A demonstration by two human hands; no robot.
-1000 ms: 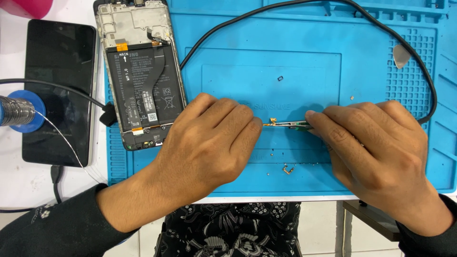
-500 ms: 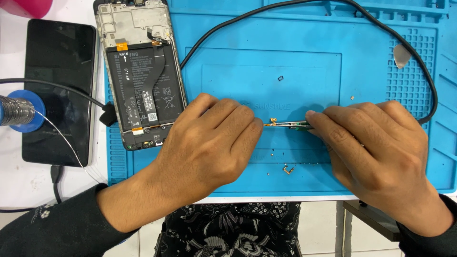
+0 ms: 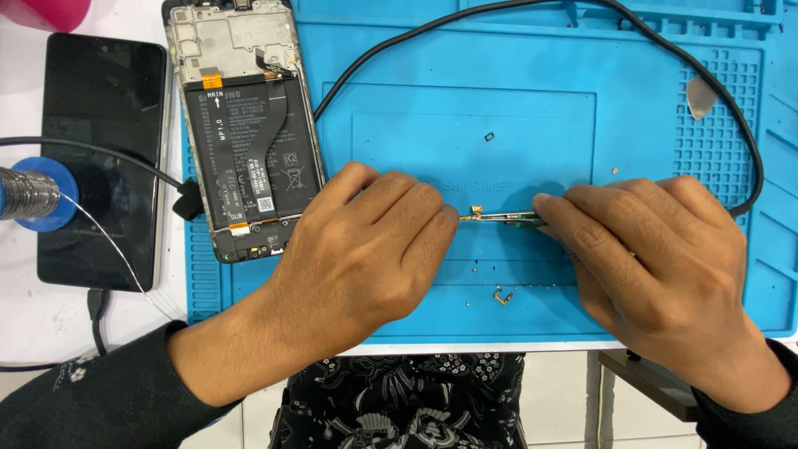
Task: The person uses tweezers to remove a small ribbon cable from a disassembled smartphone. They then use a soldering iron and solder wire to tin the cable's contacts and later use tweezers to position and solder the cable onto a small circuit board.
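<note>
A tiny gold part [image 3: 476,213] sits pinched in tweezers [image 3: 509,218] gripped by the right hand [image 3: 657,258]; the curled left hand [image 3: 366,249] steadies it, and squeezing harder could flick it away.

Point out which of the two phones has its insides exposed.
The phone lying on the blue mat, beside the left hand: its battery and boards show. The other phone, off the mat, is a closed black slab.

The right hand [image 3: 665,266] covers the tweezers' [image 3: 507,218] handle; the tiny gold part [image 3: 476,213] at the tips is too small to identify. The opened phone's [image 3: 245,125] top edge is cropped.
</note>
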